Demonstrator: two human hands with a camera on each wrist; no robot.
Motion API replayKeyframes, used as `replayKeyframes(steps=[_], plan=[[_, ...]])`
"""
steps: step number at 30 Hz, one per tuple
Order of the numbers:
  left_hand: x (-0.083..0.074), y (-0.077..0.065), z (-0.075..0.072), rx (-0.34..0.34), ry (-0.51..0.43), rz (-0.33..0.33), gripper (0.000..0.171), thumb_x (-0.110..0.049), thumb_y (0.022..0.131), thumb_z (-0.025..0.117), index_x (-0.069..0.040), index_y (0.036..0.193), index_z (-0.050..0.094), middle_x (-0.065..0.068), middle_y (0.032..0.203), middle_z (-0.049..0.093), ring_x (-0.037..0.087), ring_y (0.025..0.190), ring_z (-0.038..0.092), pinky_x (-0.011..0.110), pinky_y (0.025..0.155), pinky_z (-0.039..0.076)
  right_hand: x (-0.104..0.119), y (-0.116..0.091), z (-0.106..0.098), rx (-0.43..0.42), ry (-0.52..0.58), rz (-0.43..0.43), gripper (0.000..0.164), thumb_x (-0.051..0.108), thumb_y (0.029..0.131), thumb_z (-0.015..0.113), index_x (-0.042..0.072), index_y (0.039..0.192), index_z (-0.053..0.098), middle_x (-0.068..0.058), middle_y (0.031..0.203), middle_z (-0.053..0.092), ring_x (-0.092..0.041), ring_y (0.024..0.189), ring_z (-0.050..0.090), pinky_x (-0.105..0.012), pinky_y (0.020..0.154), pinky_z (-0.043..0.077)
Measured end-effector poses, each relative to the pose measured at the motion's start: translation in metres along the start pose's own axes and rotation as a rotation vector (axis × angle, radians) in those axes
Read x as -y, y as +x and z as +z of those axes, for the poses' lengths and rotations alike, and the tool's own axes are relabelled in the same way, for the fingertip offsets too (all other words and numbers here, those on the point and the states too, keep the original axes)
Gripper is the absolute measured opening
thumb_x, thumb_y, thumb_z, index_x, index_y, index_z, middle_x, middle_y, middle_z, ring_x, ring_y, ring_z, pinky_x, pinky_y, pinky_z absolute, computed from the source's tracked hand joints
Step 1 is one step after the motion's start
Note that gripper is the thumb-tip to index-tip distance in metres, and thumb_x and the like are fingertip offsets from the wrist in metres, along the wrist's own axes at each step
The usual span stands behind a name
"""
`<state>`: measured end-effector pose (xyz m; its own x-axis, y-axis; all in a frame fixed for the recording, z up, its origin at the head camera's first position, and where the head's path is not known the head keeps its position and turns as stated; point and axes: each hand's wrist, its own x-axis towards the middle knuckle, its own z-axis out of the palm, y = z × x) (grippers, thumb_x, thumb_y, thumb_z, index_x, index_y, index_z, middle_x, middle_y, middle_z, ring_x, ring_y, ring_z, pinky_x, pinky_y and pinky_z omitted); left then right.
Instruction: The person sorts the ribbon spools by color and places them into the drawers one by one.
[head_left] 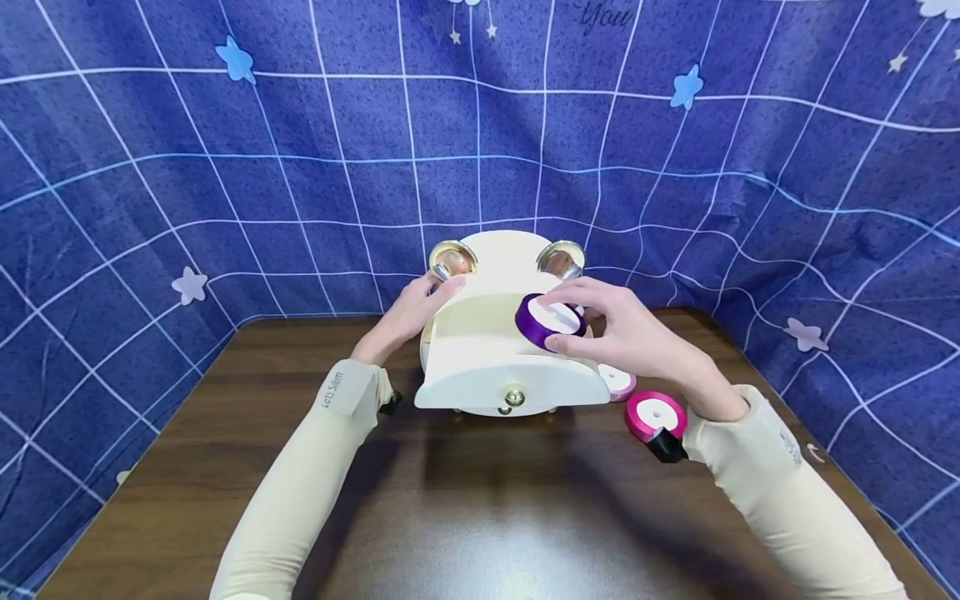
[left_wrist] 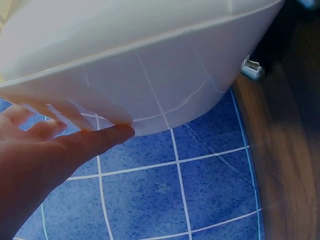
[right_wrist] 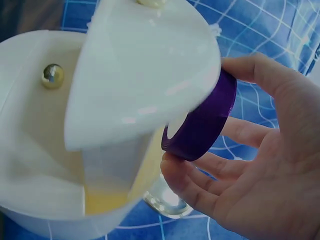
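A white cabinet [head_left: 504,250] shaped like an alarm clock, with gold bell-like domes, stands on the table. Its upper drawer [head_left: 517,379] is pulled out and has a gold knob [head_left: 514,397]. My right hand [head_left: 630,329] grips a roll of purple ribbon [right_wrist: 205,120] by its edge, thumb on one side and fingers on the other. In the head view the roll is tilted above the right part of the drawer. Beneath the left dome [head_left: 453,259], my left hand [head_left: 412,308] rests on the cabinet's side, its fingers [left_wrist: 107,137] extended along the white surface.
A bright pink ribbon roll [head_left: 656,414] lies on the brown table [head_left: 315,467], right of the cabinet. Next to it a paler pink roll [head_left: 618,382] is partly covered by my right hand. A blue curtain with white lines [head_left: 337,192] hangs behind the table.
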<state>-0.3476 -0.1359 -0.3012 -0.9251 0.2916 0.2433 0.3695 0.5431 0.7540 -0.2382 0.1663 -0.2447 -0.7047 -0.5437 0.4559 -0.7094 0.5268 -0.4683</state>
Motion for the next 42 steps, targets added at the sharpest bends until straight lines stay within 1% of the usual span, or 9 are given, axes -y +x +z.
replayKeyframes(steps=[5,12,21,25,29,34,37,40,42], plan=[[-0.001,0.000,0.000,-0.006,0.006,-0.002,0.060,-0.061,0.094,0.044,-0.014,0.129,0.053,0.011,0.122,0.059,0.024,0.109,0.054,0.044,0.101,0.043,0.005,0.005,0.008,-0.024,-0.014,0.001,0.044,0.026,0.080,0.078,0.016,0.121,0.065,0.000,0.117,0.065,-0.013,0.093,0.057,-0.034,0.074,0.052],[-0.001,0.001,0.001,-0.014,0.004,-0.009,0.061,-0.063,0.093,0.044,-0.014,0.128,0.054,0.012,0.120,0.060,0.024,0.108,0.055,0.044,0.100,0.044,0.008,0.012,0.014,-0.023,-0.104,-0.042,0.046,0.031,0.081,0.078,0.012,0.120,0.066,-0.005,0.122,0.063,-0.021,0.117,0.057,-0.042,0.093,0.048],[-0.001,0.000,0.002,-0.015,0.002,-0.010,0.058,-0.061,0.093,0.045,-0.015,0.127,0.055,0.012,0.120,0.060,0.024,0.109,0.056,0.043,0.100,0.044,0.008,0.011,0.015,-0.003,-0.118,-0.049,0.044,0.029,0.084,0.075,0.009,0.122,0.065,-0.013,0.131,0.059,-0.027,0.124,0.054,-0.045,0.101,0.045],[-0.001,0.000,0.002,-0.018,0.002,-0.008,0.058,-0.061,0.093,0.045,-0.014,0.126,0.055,0.011,0.122,0.059,0.024,0.109,0.055,0.043,0.099,0.044,0.004,0.009,0.016,-0.029,-0.113,-0.077,0.036,0.021,0.088,0.070,0.005,0.120,0.066,-0.016,0.130,0.060,-0.028,0.113,0.060,-0.041,0.086,0.052],[-0.001,0.000,0.001,-0.019,0.007,-0.009,0.058,-0.061,0.093,0.044,-0.014,0.126,0.055,0.011,0.124,0.058,0.024,0.111,0.054,0.044,0.101,0.043,0.007,0.005,0.014,-0.099,-0.094,-0.096,0.026,0.014,0.090,0.067,0.004,0.114,0.068,-0.013,0.121,0.065,-0.024,0.101,0.064,-0.033,0.074,0.055],[-0.002,0.001,0.001,-0.019,0.010,0.001,0.059,-0.061,0.093,0.043,-0.013,0.126,0.055,0.011,0.123,0.059,0.024,0.109,0.054,0.044,0.099,0.044,0.018,-0.010,0.017,-0.303,-0.019,-0.153,0.016,0.003,0.086,0.069,0.007,0.101,0.072,-0.002,0.090,0.068,-0.009,0.075,0.056,-0.022,0.061,0.045],[-0.001,0.001,0.001,-0.018,0.015,0.005,0.060,-0.062,0.093,0.043,-0.014,0.127,0.055,0.011,0.122,0.059,0.024,0.108,0.055,0.043,0.099,0.045,0.029,-0.026,0.027,-0.395,0.099,-0.162,0.015,-0.005,0.083,0.068,0.005,0.093,0.071,0.002,0.073,0.064,-0.003,0.062,0.049,-0.018,0.054,0.039],[-0.001,0.000,0.001,-0.017,0.016,0.006,0.060,-0.063,0.093,0.043,-0.014,0.127,0.055,0.011,0.122,0.059,0.024,0.107,0.055,0.043,0.098,0.045,0.039,-0.043,0.041,-0.364,0.232,-0.137,0.014,-0.007,0.084,0.066,0.006,0.090,0.069,0.001,0.063,0.063,-0.003,0.053,0.052,-0.017,0.049,0.042],[0.000,0.000,0.001,-0.017,0.016,0.006,0.061,-0.063,0.093,0.043,-0.014,0.126,0.054,0.011,0.122,0.059,0.024,0.106,0.055,0.043,0.097,0.045,0.045,-0.052,0.051,-0.246,0.342,-0.084,0.013,-0.003,0.088,0.063,0.008,0.091,0.068,-0.002,0.062,0.064,-0.005,0.049,0.055,-0.020,0.047,0.045]])
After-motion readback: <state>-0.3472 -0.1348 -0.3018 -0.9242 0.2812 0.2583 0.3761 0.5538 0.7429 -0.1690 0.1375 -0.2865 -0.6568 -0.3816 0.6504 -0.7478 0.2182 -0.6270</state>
